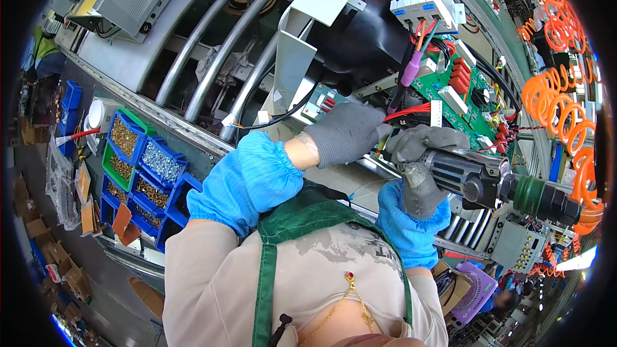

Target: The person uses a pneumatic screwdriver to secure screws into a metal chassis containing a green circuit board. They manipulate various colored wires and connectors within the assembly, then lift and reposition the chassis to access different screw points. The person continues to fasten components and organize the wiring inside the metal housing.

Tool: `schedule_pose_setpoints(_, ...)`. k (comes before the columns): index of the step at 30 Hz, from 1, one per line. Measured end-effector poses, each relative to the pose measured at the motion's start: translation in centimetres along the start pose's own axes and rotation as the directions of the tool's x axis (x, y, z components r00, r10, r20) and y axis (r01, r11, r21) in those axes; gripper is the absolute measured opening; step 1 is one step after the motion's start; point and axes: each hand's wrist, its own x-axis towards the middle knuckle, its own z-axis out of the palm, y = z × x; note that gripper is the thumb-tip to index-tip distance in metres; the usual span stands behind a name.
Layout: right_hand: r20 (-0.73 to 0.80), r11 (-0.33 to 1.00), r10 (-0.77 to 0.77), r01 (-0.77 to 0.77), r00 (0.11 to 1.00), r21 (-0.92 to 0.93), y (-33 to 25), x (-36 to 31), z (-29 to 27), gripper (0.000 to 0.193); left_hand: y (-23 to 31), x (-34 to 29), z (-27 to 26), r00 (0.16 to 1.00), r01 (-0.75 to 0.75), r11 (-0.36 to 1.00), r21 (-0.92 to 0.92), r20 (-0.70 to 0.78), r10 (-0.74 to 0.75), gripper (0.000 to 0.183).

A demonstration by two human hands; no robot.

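The grey-gloved right hand (421, 154) grips the black powered screwdriver (475, 177); the grey-gloved left hand (347, 132), fingers pressed flat, should steady the green circuit board (463, 87); keeping the driver square seems wise.

Screwdriver (488, 177) tip hidden, perhaps behind gloves

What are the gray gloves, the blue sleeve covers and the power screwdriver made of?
The gloves on the left hand and right hand look like knitted fabric, matte and finely textured. The blue sleeve covers seem thin woven cloth, creased, with gathered elastic cuffs. The power screwdriver looks like dark ribbed plastic or metal with a slight sheen; its green collar looks like plastic.
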Motion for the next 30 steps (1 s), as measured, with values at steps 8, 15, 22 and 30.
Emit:
schedule_pose_setpoints(8,0.005,0.999,0.034,-0.034,0.999,-0.009,0.1,0.2,0.1,0.046,0.2,-0.1,-0.1,1.0,0.007,1.0,-0.009,0.012,-0.007,0.012)
schedule_pose_setpoints(15,-0.021,0.992,0.097,-0.098,0.995,-0.078,-0.4,0.1,0.3,0.044,0.0,0.0,-0.1,1.0,0.002,1.0,0.011,0.016,-0.002,0.013)
schedule_pose_setpoints(22,-0.016,0.998,0.053,-0.053,0.998,-0.016,0.2,0.3,0.2,0.046,0.3,0.0,-0.4,0.999,0.022,1.0,0.001,0.038,-0.022,0.016)
schedule_pose_setpoints(30,-0.119,0.995,0.001,-0.013,0.993,-0.096,0.2,0.6,2.0,0.044,-0.5,0.0,0.2,1.0,-0.029,0.999,0.014,0.011,0.028,0.016)
